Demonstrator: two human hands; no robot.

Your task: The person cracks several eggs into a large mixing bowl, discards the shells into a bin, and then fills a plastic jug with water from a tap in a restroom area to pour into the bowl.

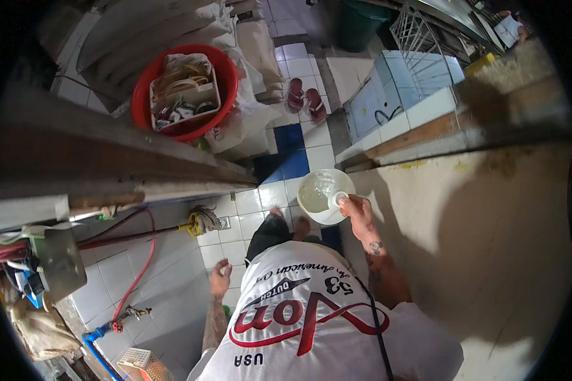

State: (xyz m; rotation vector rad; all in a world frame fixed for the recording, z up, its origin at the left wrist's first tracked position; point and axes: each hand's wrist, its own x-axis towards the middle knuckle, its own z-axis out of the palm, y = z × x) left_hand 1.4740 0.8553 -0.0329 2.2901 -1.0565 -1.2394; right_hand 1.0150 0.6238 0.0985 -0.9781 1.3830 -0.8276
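My right hand (358, 214) is closed round the short handle of a white plastic water dipper (329, 216). Clear water stands in the dipper's round bowl, with light glinting off its surface. It is held out in front of my body, above the white and blue floor tiles (249, 202). My left hand (220, 278) hangs low at my left side. Its fingers are loosely bent and slightly apart, and nothing shows in them. My bare feet (302, 226) stand on the tiles below the dipper.
A mop (200, 222) leans by the left tiled wall near a floor drain (224, 223). A tap (138, 312) with a red hose is there too. Past the doorway are a red basin (229, 82) holding a white container, red slippers (316, 105) and sacks (258, 57). A plain wall (489, 254) rises at right.
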